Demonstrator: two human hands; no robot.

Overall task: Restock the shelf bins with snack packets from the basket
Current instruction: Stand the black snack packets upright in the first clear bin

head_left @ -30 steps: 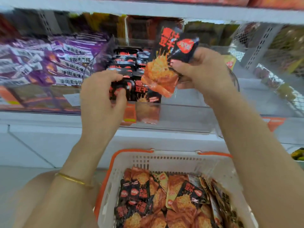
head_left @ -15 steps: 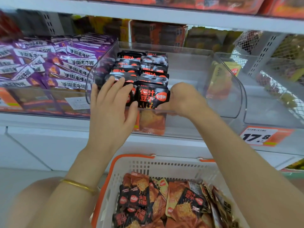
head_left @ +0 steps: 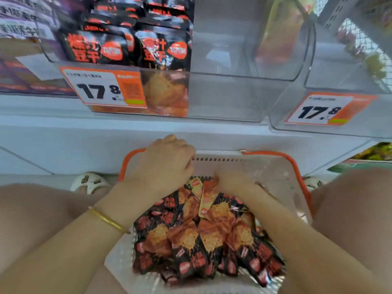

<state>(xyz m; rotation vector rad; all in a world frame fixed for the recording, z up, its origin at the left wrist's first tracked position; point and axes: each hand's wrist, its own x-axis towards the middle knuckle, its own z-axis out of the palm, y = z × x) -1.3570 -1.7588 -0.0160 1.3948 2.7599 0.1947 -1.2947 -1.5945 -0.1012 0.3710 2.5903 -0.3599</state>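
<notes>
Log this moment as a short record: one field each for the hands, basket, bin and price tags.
basket: white, orange rim, holds heaped packets
left hand: fingers curled, over the basket's far left corner; any hold hidden
right hand: blurred, down at the heaped packets
shelf bin: clear; shelved packets upright in its left part
price tags: two, each 17.8

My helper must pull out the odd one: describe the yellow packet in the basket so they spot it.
Below the shelf sits a white basket with an orange rim. At its far end, between the left hand and right hand, lies the yellow packet. Its neighbours are black and orange.
</notes>
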